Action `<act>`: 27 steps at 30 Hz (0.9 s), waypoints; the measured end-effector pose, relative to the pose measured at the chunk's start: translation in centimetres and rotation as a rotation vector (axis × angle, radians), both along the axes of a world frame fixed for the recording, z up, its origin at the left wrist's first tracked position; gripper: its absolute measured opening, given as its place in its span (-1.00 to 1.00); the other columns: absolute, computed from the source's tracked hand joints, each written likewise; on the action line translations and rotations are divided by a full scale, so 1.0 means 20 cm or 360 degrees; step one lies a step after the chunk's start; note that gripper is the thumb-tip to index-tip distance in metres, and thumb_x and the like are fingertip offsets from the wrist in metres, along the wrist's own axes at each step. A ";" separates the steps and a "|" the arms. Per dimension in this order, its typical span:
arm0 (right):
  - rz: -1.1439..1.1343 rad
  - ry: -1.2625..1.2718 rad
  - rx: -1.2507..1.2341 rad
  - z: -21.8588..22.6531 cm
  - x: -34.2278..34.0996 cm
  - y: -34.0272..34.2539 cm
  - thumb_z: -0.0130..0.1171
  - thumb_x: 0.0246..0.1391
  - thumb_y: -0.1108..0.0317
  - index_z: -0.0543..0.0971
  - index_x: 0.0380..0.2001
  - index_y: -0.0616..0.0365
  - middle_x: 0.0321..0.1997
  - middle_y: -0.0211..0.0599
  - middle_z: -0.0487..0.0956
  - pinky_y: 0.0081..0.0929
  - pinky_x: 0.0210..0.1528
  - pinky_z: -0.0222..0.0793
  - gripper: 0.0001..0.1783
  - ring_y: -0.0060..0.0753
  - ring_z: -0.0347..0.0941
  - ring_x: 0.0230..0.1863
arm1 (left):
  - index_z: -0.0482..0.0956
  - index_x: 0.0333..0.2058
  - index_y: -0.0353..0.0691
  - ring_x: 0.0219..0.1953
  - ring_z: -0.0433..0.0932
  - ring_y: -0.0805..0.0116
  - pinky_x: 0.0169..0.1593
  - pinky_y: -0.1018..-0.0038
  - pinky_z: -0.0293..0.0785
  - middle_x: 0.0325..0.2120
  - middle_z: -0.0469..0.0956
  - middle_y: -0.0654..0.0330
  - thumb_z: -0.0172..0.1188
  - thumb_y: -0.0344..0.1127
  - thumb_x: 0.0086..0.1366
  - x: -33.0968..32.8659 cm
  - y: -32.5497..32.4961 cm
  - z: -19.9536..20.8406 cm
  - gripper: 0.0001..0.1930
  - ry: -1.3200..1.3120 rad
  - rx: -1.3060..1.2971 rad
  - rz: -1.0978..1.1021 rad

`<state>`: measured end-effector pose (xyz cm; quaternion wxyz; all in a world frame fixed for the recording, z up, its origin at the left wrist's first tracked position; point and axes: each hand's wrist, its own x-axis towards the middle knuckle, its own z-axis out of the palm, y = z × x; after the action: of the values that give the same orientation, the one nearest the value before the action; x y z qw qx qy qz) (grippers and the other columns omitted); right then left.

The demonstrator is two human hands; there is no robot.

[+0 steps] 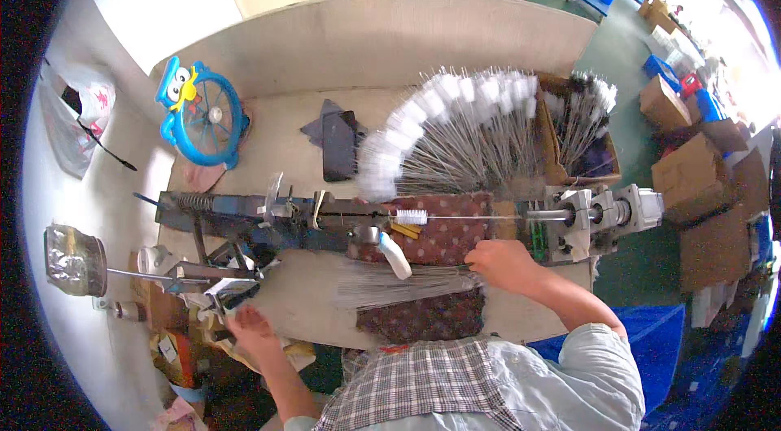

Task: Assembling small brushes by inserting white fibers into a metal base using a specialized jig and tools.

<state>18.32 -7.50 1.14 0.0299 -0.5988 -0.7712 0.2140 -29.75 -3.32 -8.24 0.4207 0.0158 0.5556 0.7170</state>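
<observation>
A small white-bristled brush (pixel 411 217) sits level in the bench machine (pixel 325 219), its thin wire stem running right to the metal spindle block (pixel 586 215). My right hand (pixel 506 263) is closed, fingertips pressed together just below that stem. It is beside the right ends of a bundle of loose thin wires (pixel 407 286); whatever the fingertips pinch is too small to make out. At the lower left, my left hand (pixel 254 330) is next to a metal lever (pixel 217 305) of the machine. Its fingers are smeared, so their grip does not show. A white-handled lever (pixel 394 256) slants down below the brush.
Many finished white brushes (pixel 464 122) fan out behind the machine, beside a cardboard box (pixel 606 166) of more brushes. A dark phone (pixel 339 146) and a blue cartoon-shaped fan (pixel 203 118) are at the back left. Dotted brown cloth (pixel 455 240) covers part of the bench.
</observation>
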 end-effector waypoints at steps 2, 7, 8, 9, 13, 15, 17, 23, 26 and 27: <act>0.0018 -0.0004 0.0032 0.01 0.02 0.00 0.12 -0.13 0.35 0.53 -0.37 0.07 -0.40 -0.23 0.49 -0.17 -0.31 0.45 -0.82 -0.10 0.49 -0.26 | 0.44 -0.30 -0.14 -0.37 0.48 0.41 -0.36 0.49 0.47 -0.42 0.52 0.24 -0.01 -0.09 0.26 0.22 0.00 -0.02 -0.75 -0.0134 -0.0042 -0.0270; 0.0070 -0.0122 0.0034 -0.01 0.03 -0.02 0.09 -0.16 0.47 0.51 -0.33 0.07 -0.36 -0.20 0.48 -0.15 -0.30 0.46 -0.77 -0.06 0.49 -0.27 | 0.40 -0.17 -0.23 -0.22 0.49 0.30 -0.10 0.40 0.43 -0.29 0.49 0.16 0.03 -0.21 0.25 0.86 -0.02 0.08 -0.75 -0.0023 0.0083 -0.1087; 0.0061 -0.0117 0.0035 -0.04 0.04 -0.05 0.09 -0.16 0.47 0.51 -0.33 0.07 -0.36 -0.20 0.48 -0.15 -0.30 0.46 -0.77 -0.06 0.49 -0.27 | 0.40 -0.16 -0.24 -0.20 0.48 0.29 -0.05 0.40 0.40 -0.29 0.49 0.15 0.04 -0.24 0.24 1.01 0.00 0.23 -0.75 -0.0442 0.0055 -0.1081; 0.0005 -0.0095 0.0037 -0.06 0.04 -0.07 0.07 -0.16 0.47 0.52 -0.28 0.05 -0.36 -0.23 0.47 -0.18 -0.32 0.44 -0.73 -0.08 0.49 -0.30 | 0.39 -0.17 -0.24 -0.22 0.48 0.31 -0.07 0.41 0.41 -0.29 0.48 0.16 0.06 -0.28 0.22 1.09 0.02 0.22 -0.76 -0.0245 0.0100 -0.1296; -0.0098 0.0033 0.0034 -0.09 0.04 -0.09 0.04 -0.17 0.50 0.49 -0.25 0.10 -0.34 -0.20 0.46 -0.19 -0.32 0.43 -0.69 -0.07 0.48 -0.32 | 0.41 -0.28 -0.24 -0.39 0.48 0.30 -0.24 0.45 0.44 -0.43 0.47 0.20 0.09 -0.34 0.19 1.40 0.07 0.36 -0.84 -0.0362 -0.0294 -0.1452; -0.0132 -0.0006 0.0020 -0.06 0.03 -0.04 0.04 -0.17 0.50 0.48 -0.29 0.13 -0.34 -0.18 0.46 -0.19 -0.32 0.43 -0.73 -0.07 0.47 -0.31 | 0.40 -0.32 -0.24 -0.56 0.38 0.50 -0.38 0.51 0.41 -0.62 0.37 0.33 0.07 -0.25 0.23 1.47 0.07 0.70 -0.82 -0.1241 0.0070 -0.1460; -0.0173 -0.0046 -0.0025 -0.01 0.03 -0.10 0.04 -0.18 0.50 0.47 -0.32 0.16 -0.34 -0.15 0.46 -0.19 -0.33 0.43 -0.76 -0.06 0.47 -0.31 | 0.41 -0.33 -0.25 -0.64 0.28 0.60 -0.45 0.58 0.36 -0.66 0.32 0.38 0.02 -0.13 0.27 1.27 0.11 0.84 -0.74 -0.1712 0.0346 -0.1591; -0.0147 -0.0260 0.0129 0.23 0.11 -0.12 0.08 -0.22 0.51 0.47 -0.42 0.18 -0.40 -0.15 0.46 -0.25 -0.34 0.44 -0.83 -0.08 0.48 -0.31 | 0.48 -0.32 -0.26 -0.69 0.29 0.46 -0.44 0.41 0.37 -0.68 0.39 0.26 -0.15 0.04 0.32 1.06 -0.02 0.67 -0.56 -0.0910 0.0143 -0.1541; -0.0359 -0.0088 0.0387 0.48 0.27 -0.16 0.11 -0.27 0.55 0.52 -0.44 0.22 -0.38 -0.20 0.50 -0.33 -0.31 0.43 -0.81 -0.14 0.47 -0.25 | 0.48 -0.34 -0.27 -0.64 0.39 0.43 -0.39 0.42 0.44 -0.59 0.47 0.21 -0.14 -0.14 0.35 1.13 -0.03 0.67 -0.67 -0.1018 0.0001 -0.1915; -0.0366 -0.0188 0.0579 0.49 0.32 -0.15 0.10 -0.26 0.56 0.53 -0.43 0.22 -0.37 -0.22 0.52 -0.34 -0.32 0.43 -0.80 -0.16 0.46 -0.29 | 0.48 -0.35 -0.28 -0.63 0.40 0.44 -0.39 0.43 0.45 -0.57 0.48 0.21 -0.11 -0.20 0.34 1.16 -0.03 0.68 -0.72 -0.0791 0.0045 -0.2119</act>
<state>24.67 -10.42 10.95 0.1166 -0.6790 -0.7241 0.0310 -6.47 -3.88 5.30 0.8835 0.1932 0.3062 0.2971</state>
